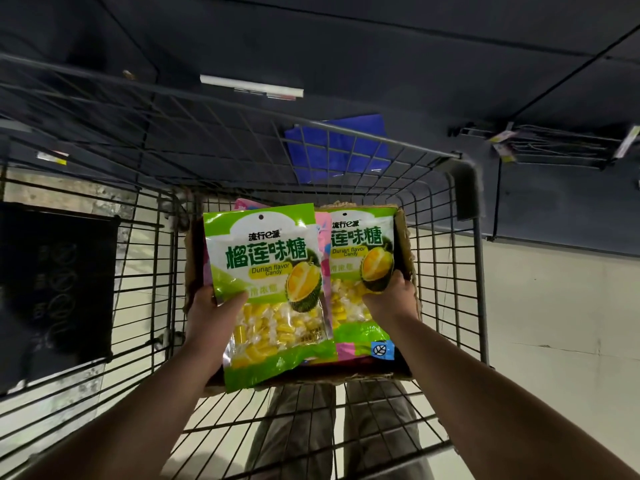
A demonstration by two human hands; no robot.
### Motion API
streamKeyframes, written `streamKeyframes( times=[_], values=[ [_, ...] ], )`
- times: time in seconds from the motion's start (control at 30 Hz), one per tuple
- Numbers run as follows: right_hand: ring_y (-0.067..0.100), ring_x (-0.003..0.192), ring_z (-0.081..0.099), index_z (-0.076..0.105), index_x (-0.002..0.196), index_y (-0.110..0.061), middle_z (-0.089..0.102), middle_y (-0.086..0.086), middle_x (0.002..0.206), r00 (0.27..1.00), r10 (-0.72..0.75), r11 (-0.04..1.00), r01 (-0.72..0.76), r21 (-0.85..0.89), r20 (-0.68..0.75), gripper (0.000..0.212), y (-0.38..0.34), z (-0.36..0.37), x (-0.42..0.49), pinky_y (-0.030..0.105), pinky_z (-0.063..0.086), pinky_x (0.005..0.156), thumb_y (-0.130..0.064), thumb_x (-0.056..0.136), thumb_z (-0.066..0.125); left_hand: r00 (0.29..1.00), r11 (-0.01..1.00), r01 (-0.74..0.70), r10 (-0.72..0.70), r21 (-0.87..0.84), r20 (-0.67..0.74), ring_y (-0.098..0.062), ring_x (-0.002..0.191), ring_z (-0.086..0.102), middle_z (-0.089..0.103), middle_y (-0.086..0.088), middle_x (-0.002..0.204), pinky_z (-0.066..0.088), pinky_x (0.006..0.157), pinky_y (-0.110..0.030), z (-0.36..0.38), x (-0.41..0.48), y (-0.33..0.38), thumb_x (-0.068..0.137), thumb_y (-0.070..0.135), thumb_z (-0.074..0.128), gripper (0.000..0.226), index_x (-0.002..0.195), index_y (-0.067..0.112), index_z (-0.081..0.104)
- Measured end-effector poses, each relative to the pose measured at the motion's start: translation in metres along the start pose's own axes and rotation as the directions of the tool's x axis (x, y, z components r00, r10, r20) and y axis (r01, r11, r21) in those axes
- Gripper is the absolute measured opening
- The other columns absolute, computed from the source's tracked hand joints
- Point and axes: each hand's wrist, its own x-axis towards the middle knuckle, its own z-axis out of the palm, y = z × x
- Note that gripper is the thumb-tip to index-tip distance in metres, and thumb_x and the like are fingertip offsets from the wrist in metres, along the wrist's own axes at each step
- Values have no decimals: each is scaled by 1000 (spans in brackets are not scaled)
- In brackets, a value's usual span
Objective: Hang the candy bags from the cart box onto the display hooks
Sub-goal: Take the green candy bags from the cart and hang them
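Observation:
A green durian candy bag (266, 271) is lifted above the cardboard box (403, 244) in the wire cart; my left hand (211, 313) grips its left edge, thumb on the front. A second green durian candy bag (356, 258) lies in the box to the right, and my right hand (389, 299) holds its lower right part with fingers curled on it. Pink bags (346, 351) show under and behind the green ones. Display hooks (540, 147) stick out from the dark wall at the upper right.
The wire cart (481, 258) surrounds the box, its rim running across the middle. A blue bag (346, 147) lies beyond the cart's front. A dark panel (55, 292) stands at the left. A white price rail (249, 85) sits on the dark shelving above. Pale floor shows at right.

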Motion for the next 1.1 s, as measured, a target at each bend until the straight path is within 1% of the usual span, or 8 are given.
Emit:
streamKeyframes(
  times=[0.17,0.4,0.63,0.7,0.83,0.93,1.0,1.1],
  values=[
    [36,117,52,49,127,-9,52,17,128,1000,24,1000,-24,11,-3,62,-1,-4,2,44,47,97,-41,78,69,1000,999,-3,4,-45,15,-28,95,64,70,-7,100,49,83,-35,-8,4,-3,66,35,68,47,108,15,67],
    [25,97,56,47,129,-9,58,7,116,1000,-2,946,-5,324,21,63,6,-6,-9,33,48,81,-34,77,74,991,992,67,-53,-111,124,-34,101,66,70,-14,103,51,90,-47,-15,12,-10,84,11,70,27,110,11,67],
    [18,90,52,56,122,-15,60,5,102,990,-120,944,91,318,74,43,7,-15,-42,31,46,80,-26,83,71,976,966,64,-9,-251,217,-33,104,64,66,-16,115,50,94,-50,-9,-10,-3,71,-3,75,59,125,13,58],
    [18,88,54,57,120,-16,60,3,99,989,-139,940,115,322,52,40,9,-23,-51,29,46,76,-24,83,70,975,962,48,14,-268,223,-33,103,64,66,-16,116,49,95,-52,-8,-19,0,70,-4,76,56,117,21,58],
    [19,85,56,59,115,-15,62,2,95,983,-184,922,174,347,-2,33,10,-45,-73,27,44,71,-20,84,69,967,950,37,45,-311,252,-29,97,65,68,-11,110,51,82,-36,-11,-36,15,76,1,74,49,119,18,59],
    [15,80,58,60,117,-15,65,2,96,976,-210,889,213,405,-53,36,12,-65,-89,21,44,64,-18,83,70,959,951,-15,102,-309,266,-25,88,65,70,-5,95,51,85,-38,-14,-52,36,76,5,75,27,93,23,63],
    [8,72,56,61,114,-15,63,-2,88,969,-226,864,245,440,-97,33,14,-79,-101,17,41,54,-16,83,70,958,948,-41,127,-316,256,-27,89,66,70,-6,92,52,88,-42,-13,-60,51,81,4,71,20,96,18,66],
    [11,74,57,59,111,-17,62,-2,87,953,-239,822,301,483,-188,31,21,-102,-119,18,43,56,-17,82,71,965,943,-55,135,-329,226,-30,91,68,73,-11,92,53,89,-51,-10,-70,69,68,22,83,40,104,9,71]
  ],
)
